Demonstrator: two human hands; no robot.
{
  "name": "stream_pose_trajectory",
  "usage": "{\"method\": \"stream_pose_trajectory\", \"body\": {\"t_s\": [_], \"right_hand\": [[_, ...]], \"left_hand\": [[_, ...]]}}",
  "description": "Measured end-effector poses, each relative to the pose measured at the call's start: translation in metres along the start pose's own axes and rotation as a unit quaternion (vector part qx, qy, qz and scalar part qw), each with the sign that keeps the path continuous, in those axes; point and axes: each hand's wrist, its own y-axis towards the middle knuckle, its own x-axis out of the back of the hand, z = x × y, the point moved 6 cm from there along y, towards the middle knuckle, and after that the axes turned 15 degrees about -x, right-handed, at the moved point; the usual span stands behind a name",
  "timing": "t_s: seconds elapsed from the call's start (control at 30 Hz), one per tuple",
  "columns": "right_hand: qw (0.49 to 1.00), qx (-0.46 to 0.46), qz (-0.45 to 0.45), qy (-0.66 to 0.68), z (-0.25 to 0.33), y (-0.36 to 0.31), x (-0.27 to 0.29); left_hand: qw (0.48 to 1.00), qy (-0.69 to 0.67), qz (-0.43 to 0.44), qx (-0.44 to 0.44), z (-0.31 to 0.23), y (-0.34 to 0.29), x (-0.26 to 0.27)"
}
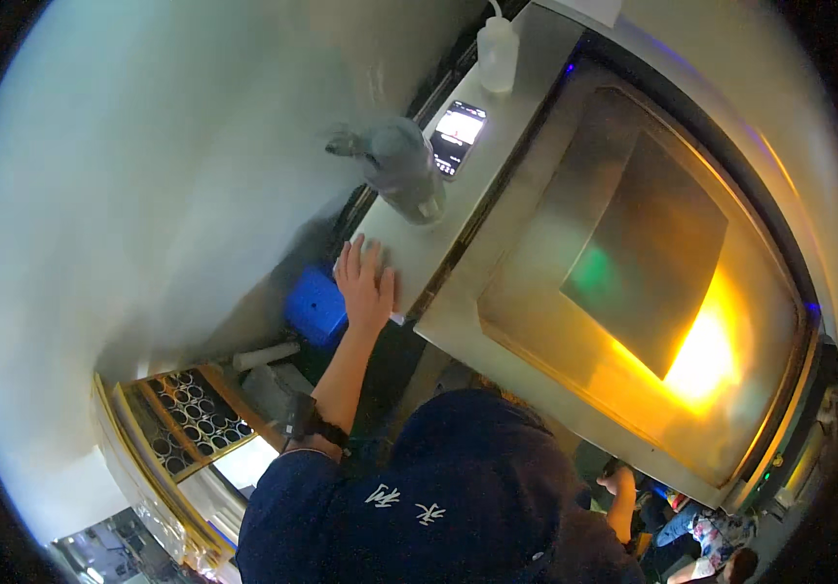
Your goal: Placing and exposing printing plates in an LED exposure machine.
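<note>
My left hand lies on a pale ledge with its fingers spread; it holds nothing. A dark band circles that wrist. Just beyond the fingers stands a grey translucent spray bottle, and behind it a phone with a lit screen. At the lower right, my right hand is closed by the near edge of a metal-framed panel. Whatever its fingers grip is small, dark and mostly hidden. On the panel rests a dark four-sided sheet, with bright yellow-orange light at its lower right.
A white squeeze bottle stands at the ledge's far end. Below the ledge sits a blue box. A rack holding a tray of round openings is at the lower left. Another person is at the lower right. A pale wall bounds the left.
</note>
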Motion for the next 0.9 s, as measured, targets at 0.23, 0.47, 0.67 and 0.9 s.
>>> {"method": "stream_pose_trajectory", "body": {"t_s": [0.23,0.47,0.67,0.9], "right_hand": [[0.981,-0.082,0.103,-0.139,0.054,0.059,0.068],[0.902,-0.339,-0.264,0.039,0.201,0.174,0.146],[0.850,-0.412,-0.265,0.192,0.274,0.171,0.165],[0.842,-0.420,-0.267,0.207,0.269,0.169,0.161]], "left_hand": [[0.998,0.037,0.051,0.012,0.012,0.009,-0.017],[0.997,-0.046,0.061,0.012,0.030,-0.021,-0.043],[0.941,0.090,0.302,-0.127,0.041,-0.117,-0.069],[0.984,-0.049,0.167,-0.028,0.032,-0.071,-0.047]]}}
